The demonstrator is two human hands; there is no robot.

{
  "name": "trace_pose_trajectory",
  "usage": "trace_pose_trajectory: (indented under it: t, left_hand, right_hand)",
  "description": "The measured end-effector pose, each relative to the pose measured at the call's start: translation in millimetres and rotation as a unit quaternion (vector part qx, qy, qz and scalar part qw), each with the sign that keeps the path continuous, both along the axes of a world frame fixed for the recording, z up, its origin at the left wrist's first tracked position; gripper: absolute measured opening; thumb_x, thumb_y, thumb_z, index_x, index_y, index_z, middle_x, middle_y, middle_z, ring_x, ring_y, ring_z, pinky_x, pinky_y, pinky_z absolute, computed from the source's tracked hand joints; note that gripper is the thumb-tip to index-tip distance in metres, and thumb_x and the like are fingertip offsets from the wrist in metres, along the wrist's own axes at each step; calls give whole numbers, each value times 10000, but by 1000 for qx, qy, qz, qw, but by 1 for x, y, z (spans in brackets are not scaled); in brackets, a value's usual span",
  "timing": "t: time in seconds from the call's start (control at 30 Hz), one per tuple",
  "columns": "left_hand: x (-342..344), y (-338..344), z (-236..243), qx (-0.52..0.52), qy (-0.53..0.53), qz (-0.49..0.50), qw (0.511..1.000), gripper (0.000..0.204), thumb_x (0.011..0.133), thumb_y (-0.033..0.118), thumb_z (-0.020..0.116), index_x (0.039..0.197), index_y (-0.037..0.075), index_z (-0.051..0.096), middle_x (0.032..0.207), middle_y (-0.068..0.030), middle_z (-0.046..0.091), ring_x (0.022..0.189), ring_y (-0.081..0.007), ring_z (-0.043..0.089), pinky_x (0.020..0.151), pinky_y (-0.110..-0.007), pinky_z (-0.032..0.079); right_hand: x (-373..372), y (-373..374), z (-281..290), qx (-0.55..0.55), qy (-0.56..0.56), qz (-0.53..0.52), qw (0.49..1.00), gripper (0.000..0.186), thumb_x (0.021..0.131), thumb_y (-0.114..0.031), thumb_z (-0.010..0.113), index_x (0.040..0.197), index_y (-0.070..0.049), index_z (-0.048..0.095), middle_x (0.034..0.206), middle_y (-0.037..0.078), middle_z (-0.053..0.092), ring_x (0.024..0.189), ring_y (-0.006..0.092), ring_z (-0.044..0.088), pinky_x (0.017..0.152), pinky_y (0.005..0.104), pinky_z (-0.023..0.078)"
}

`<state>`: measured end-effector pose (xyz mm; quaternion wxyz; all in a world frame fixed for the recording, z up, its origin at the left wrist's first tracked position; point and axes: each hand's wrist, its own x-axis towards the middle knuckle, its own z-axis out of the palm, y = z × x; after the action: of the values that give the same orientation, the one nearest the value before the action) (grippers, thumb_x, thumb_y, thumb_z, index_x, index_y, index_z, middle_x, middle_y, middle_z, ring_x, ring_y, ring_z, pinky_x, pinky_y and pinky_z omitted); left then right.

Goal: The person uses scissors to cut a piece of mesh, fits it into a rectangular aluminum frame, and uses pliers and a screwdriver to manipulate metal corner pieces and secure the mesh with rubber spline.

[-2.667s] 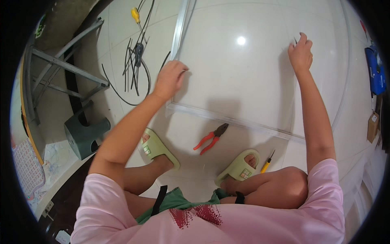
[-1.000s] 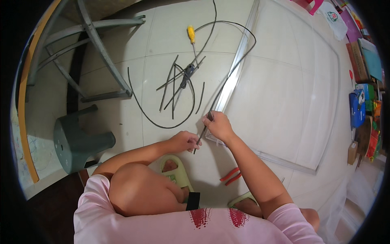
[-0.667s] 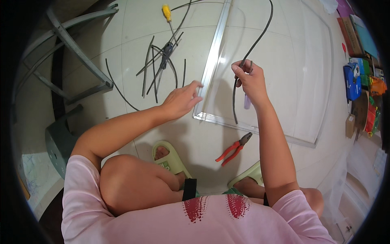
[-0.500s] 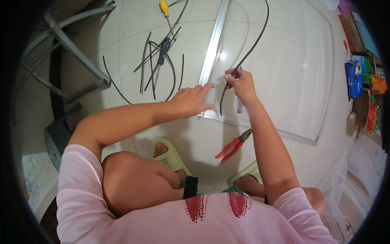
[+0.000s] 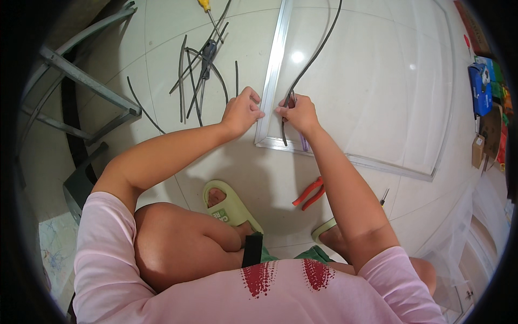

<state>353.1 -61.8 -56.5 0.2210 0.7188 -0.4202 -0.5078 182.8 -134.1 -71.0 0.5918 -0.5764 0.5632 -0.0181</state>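
My right hand [image 5: 300, 114] is closed in a pinch on a long, thin black rubber strip [image 5: 317, 54]. The strip's short tail hangs below the fingers, and its long part curves up over the mesh. A tool with a clear purple handle [image 5: 305, 143] also sits in this hand, mostly hidden by it. My left hand [image 5: 243, 113] has its fingers curled together at the left rail of a silver metal screen frame [image 5: 274, 65]. Its fingertips come up to that rail; whether they hold anything is hidden. White mesh [image 5: 372, 81] spans the frame, which lies flat on the tiles.
Left of the frame lie several cut black strips [image 5: 182, 81], a dark-handled screwdriver [image 5: 207, 60] and a yellow-handled screwdriver [image 5: 205, 5]. Red-handled pliers [image 5: 308, 194] rest near my feet. A metal stand [image 5: 89, 75] is at left; a blue case [image 5: 479, 89] and boxes line the right.
My left hand has gone from spread fingers to curled ones, rising slightly along the frame's left rail. My right hand has shifted left with the strip, closer to the left hand.
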Motion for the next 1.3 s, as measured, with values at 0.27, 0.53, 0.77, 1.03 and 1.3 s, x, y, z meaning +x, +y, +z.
trace_pose_trajectory:
  t: [0.27, 0.53, 0.77, 1.03, 1.3]
  left_hand:
    - [-4, -2, 8, -16, -80, -16, 997, 235, 706, 49, 710, 821, 5, 509, 663, -81, 612, 616, -166, 595, 595, -285, 475]
    - [-3, 2, 13, -34, -95, -82, 992, 208, 718, 43, 692, 830, 38, 516, 730, -91, 579, 659, -208, 565, 620, -301, 461]
    - [1, 3, 10, -214, -249, -233, 915, 539, 702, 67, 684, 1201, 85, 483, 1188, -107, 464, 1065, -287, 449, 889, -385, 361]
    - [2, 3, 6, -238, -285, -285, 884, 650, 729, 85, 665, 1314, 53, 382, 1296, -90, 408, 1154, -287, 392, 968, -407, 305]
    - [-9, -2, 20, -177, -279, -331, 884, 813, 685, 167, 726, 1358, 20, 294, 1364, -129, 337, 1230, -306, 335, 1023, -429, 245]
  right_hand:
    - [2, 5, 20, -72, 124, 27, 989, 139, 682, -119, 664, 773, -28, 613, 775, 148, 647, 744, 313, 628, 687, 386, 500]
    - [-40, -21, 38, -196, 289, 104, 931, 232, 684, -25, 566, 912, -35, 523, 797, 185, 630, 765, 367, 618, 666, 441, 501]
    - [-72, -19, 28, -229, 302, 102, 920, 416, 710, -71, 619, 1063, -45, 401, 831, 177, 628, 773, 370, 617, 648, 437, 497]
    - [-78, 2, 25, -156, 311, 39, 937, 404, 748, -118, 644, 1028, -7, 374, 814, 221, 624, 786, 383, 614, 661, 453, 488]
    - [-107, 13, 5, -155, 236, -26, 959, 297, 829, -219, 582, 991, -14, 440, 866, 214, 629, 808, 414, 601, 735, 485, 470]
